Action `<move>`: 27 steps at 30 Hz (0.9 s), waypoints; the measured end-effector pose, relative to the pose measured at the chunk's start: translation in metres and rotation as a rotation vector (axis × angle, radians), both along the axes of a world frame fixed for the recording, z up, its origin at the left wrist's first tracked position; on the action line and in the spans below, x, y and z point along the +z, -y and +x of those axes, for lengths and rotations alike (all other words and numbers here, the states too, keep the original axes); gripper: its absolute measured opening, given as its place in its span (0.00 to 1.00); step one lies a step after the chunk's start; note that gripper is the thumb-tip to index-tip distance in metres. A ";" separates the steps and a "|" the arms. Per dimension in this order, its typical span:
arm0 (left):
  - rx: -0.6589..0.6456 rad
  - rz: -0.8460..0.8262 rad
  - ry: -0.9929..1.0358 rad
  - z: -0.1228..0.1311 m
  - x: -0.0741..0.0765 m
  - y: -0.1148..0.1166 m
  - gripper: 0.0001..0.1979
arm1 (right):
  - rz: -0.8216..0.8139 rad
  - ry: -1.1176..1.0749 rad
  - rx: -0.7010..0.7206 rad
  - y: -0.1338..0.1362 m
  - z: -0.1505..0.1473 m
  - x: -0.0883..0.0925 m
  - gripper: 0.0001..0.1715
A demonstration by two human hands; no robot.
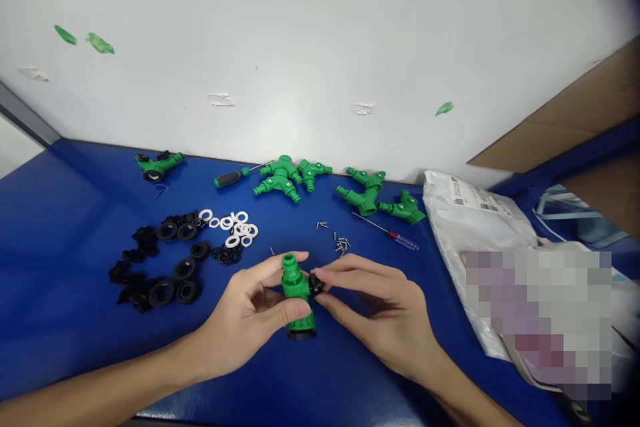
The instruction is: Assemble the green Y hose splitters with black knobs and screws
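Observation:
My left hand (255,313) is closed around a green plastic hose splitter (296,288), its ribbed spout pointing up and away. A black ring nut (301,333) sits on its near end. With thumb and fingertips, my right hand (380,307) pinches a small black knob (315,283) against the splitter's right side. Whether the knob is fully seated I cannot tell. Several small screws (342,243) lie just beyond my hands. To the left are white washers (245,230), black O-rings (227,255) and a group of black nuts and knobs (163,290).
Along the back lie several green splitters (277,183), a green-handled screwdriver (231,177) and another with a clear purple handle (403,240). A splitter with black fittings (159,165) is at the far left. A white plastic bag (465,233) covers the right side, below cardboard (565,113).

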State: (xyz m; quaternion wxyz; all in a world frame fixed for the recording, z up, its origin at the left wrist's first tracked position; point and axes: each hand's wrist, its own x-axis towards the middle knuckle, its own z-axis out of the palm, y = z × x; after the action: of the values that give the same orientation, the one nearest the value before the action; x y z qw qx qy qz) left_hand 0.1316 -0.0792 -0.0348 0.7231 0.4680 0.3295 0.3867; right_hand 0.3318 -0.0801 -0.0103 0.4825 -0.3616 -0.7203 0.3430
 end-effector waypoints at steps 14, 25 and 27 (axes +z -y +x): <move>-0.007 0.125 -0.121 0.002 -0.003 0.003 0.24 | -0.092 -0.011 0.014 -0.001 0.002 0.001 0.08; 0.206 0.887 -0.347 -0.002 -0.014 0.002 0.28 | -0.542 -0.184 0.030 -0.005 -0.002 0.000 0.05; 0.230 0.933 -0.363 -0.002 -0.014 0.001 0.28 | -0.578 -0.207 0.046 -0.005 -0.003 -0.001 0.06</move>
State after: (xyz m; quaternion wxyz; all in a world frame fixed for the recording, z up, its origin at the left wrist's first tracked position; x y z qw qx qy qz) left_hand 0.1301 -0.0802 -0.0485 0.3211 0.7611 0.2918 0.4822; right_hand 0.3289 -0.0752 -0.0110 0.4225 -0.4305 -0.5478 0.5798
